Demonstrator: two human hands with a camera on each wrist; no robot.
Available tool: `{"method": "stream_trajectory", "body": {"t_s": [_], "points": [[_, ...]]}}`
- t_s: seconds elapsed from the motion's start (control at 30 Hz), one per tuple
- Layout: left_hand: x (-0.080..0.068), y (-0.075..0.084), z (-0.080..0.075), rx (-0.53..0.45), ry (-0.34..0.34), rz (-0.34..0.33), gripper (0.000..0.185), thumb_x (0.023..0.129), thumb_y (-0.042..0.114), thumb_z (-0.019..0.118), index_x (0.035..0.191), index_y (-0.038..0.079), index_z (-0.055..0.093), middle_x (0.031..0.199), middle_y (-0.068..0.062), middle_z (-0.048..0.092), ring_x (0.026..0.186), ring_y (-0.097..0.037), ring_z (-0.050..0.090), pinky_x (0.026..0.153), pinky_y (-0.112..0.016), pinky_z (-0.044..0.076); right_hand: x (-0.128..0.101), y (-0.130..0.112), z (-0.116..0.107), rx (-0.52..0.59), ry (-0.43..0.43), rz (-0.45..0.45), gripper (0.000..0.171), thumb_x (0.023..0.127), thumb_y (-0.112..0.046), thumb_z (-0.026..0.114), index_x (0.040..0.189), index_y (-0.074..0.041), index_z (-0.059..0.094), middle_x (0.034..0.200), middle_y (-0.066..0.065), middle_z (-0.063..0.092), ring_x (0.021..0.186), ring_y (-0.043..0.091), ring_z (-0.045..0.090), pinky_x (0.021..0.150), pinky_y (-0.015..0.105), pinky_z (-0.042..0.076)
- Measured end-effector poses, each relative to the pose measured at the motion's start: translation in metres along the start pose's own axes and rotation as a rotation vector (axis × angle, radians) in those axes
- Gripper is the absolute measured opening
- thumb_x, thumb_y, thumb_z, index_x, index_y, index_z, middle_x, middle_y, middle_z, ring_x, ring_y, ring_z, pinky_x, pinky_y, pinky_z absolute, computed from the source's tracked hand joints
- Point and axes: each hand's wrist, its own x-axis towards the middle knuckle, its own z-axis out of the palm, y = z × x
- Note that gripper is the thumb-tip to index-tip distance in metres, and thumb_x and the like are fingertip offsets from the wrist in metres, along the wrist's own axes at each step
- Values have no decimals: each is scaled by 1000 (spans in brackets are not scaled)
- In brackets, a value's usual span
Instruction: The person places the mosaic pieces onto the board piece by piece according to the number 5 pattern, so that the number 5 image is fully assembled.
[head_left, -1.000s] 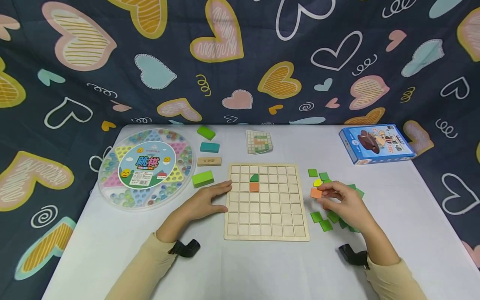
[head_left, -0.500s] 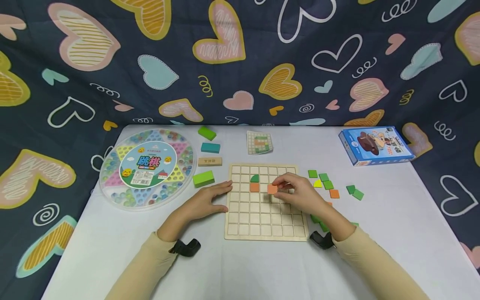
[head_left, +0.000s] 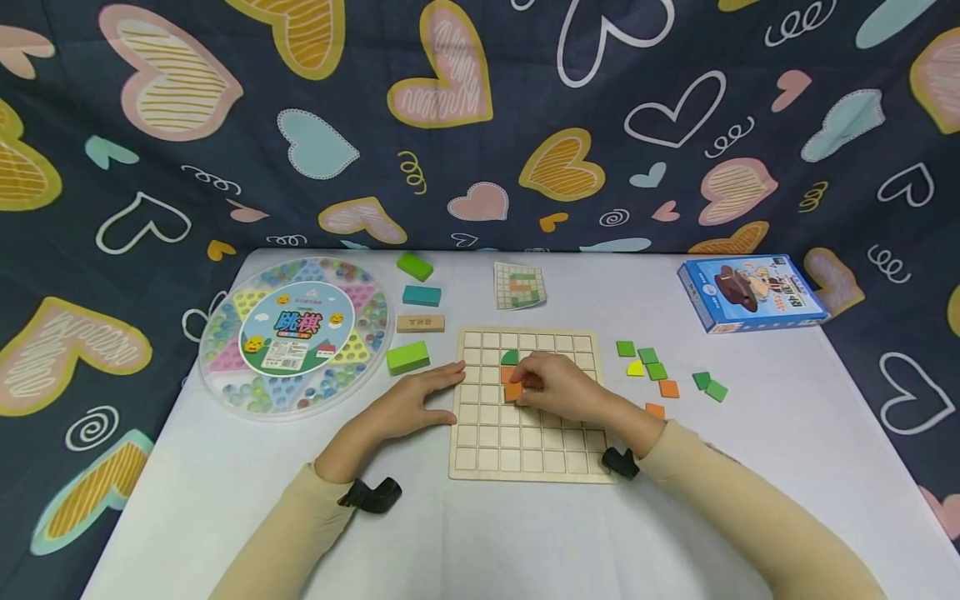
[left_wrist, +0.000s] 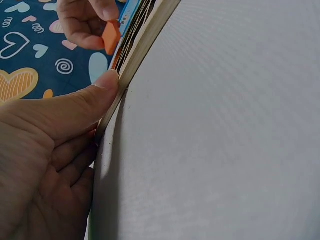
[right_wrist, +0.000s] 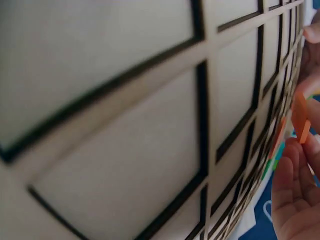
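Note:
My right hand [head_left: 558, 387] pinches an orange square tile [head_left: 513, 392] by its edge, low over the wooden grid board [head_left: 532, 473]. In the right wrist view the same tile [right_wrist: 300, 117] is tilted between thumb and fingers, close to the grid. Just behind it on the board lie another orange square tile [head_left: 507, 375], partly covered by my fingers, and a green quarter-round tile [head_left: 510, 357]. My left hand [head_left: 408, 406] rests at the board's left edge, thumb and fingers spread. In the left wrist view its thumb [left_wrist: 95, 97] touches the board's side.
Right of the board lie several green tiles [head_left: 626, 348], a yellow tile [head_left: 635, 367] and orange tiles [head_left: 669, 388]. A pattern card [head_left: 519, 286] sits behind the board. Blocks [head_left: 407, 357] and a round marble game [head_left: 296, 333] stand left; a blue box [head_left: 753, 292] is back right.
My right hand has carried the orange tile leftward from the loose tiles to the board, beside the orange tile there. My left hand has stayed at the board's edge.

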Motion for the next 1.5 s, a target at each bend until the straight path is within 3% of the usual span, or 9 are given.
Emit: {"method": "stream_trajectory", "body": {"t_s": [0.5, 0.7, 0.87, 1.03, 1.27, 1.5], "points": [[1, -2, 2, -11, -11, -13, 69, 82, 27, 74, 141, 5, 45, 153, -4, 33, 141, -25, 31, 112, -46, 32, 2, 0, 10, -106, -54, 23, 26, 82, -19, 75, 105, -10, 66, 100, -2, 61, 92, 11, 56, 82, 28, 51], [1, -3, 3, -4, -13, -23, 70, 82, 28, 74, 141, 6, 44, 153, -3, 33, 141, -24, 30, 112, -45, 32, -9, 4, 0, -8, -10, 35, 31, 83, -21, 74, 110, -10, 65, 106, 0, 63, 95, 13, 59, 83, 30, 52], [0, -4, 3, 13, -8, -22, 70, 82, 28, 74, 141, 5, 44, 153, -4, 33, 141, -25, 31, 113, -45, 31, -29, 9, -17, 139, 57, 76, 36, 85, -19, 72, 118, -8, 62, 116, 5, 64, 103, 22, 62, 89, 39, 53], [-1, -3, 2, 3, -10, -29, 70, 82, 28, 74, 141, 6, 44, 153, -2, 33, 142, -22, 30, 113, -43, 31, -60, 24, -33, 207, 155, 86, 41, 86, -17, 71, 123, -4, 60, 121, 10, 63, 110, 26, 60, 94, 44, 50], [1, -2, 1, 5, -14, -39, 70, 82, 28, 73, 141, 6, 44, 153, -1, 33, 142, -22, 29, 114, -43, 30, -107, 51, -57, 188, 259, 240, 45, 88, -21, 69, 128, -5, 56, 127, 13, 59, 116, 35, 56, 98, 51, 46], [1, -3, 2, 16, -8, -33, 70, 82, 29, 74, 141, 6, 44, 153, -1, 33, 142, -22, 30, 114, -43, 30, -143, 81, -72, 107, 282, 418, 49, 91, -27, 65, 133, -4, 51, 130, 19, 56, 116, 39, 55, 97, 54, 44]]}}
